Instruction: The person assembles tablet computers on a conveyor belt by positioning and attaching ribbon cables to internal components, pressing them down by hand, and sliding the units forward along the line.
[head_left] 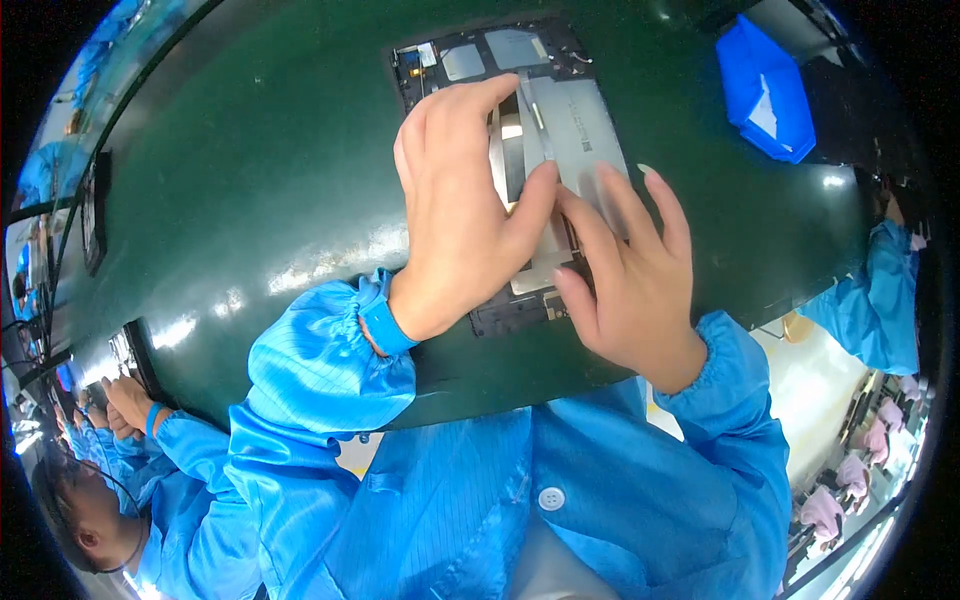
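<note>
An opened tablet (600, 130), its inner side up, lies on the green table in front of me. It has a dark frame, silver-grey battery panels and a narrow flat strip (537, 115) running lengthwise near its middle. Across the left part of the tablet reaches my left hand (455, 180), index fingertip at the strip's upper end and thumb lower down beside it. My right hand (635, 265) rests over the lower right part with fingers spread, its index fingertip close to my left thumb. Both hands hide much of the tablet's middle and lower half.
A blue plastic bin (765, 90) with something white in it stands at the far right. The green table (280, 170) curves away to the left, where a co-worker's hands (130, 405) are at a dark device. Another blue sleeve (870, 305) shows at the right edge.
</note>
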